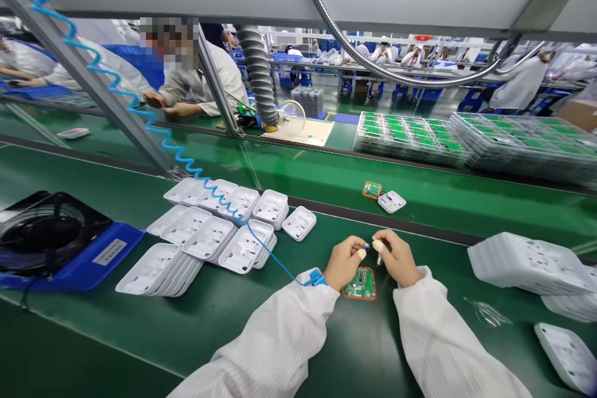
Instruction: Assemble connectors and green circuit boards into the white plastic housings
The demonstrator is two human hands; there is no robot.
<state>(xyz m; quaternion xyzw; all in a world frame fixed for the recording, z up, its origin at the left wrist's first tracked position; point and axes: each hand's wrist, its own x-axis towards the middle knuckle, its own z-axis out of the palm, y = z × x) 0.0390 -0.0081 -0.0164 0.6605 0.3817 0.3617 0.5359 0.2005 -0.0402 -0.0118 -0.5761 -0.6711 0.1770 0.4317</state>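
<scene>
My left hand [344, 261] is closed in a pinch on a small dark blue piece [366, 247]. Fingertip covers show on both hands. Close beside it, my right hand [397, 259] pinches a small silver cylindrical part [379, 260], possibly with a thin lead; its exact kind is too small to make out. Just below the fingers a green circuit board [359, 284] with an orange-red edge lies flat on the dark green work surface [289, 311]. A blue wrist strap [315, 278] with a coiled cord circles my left wrist.
Stacked white plastic housings stand left [208, 237] and right [532, 261]. A black fan [46, 230] in a blue frame sits far left. On the belt [298, 168] ahead are a board [372, 189] and a white housing [392, 201]. A co-worker [205, 81] sits opposite.
</scene>
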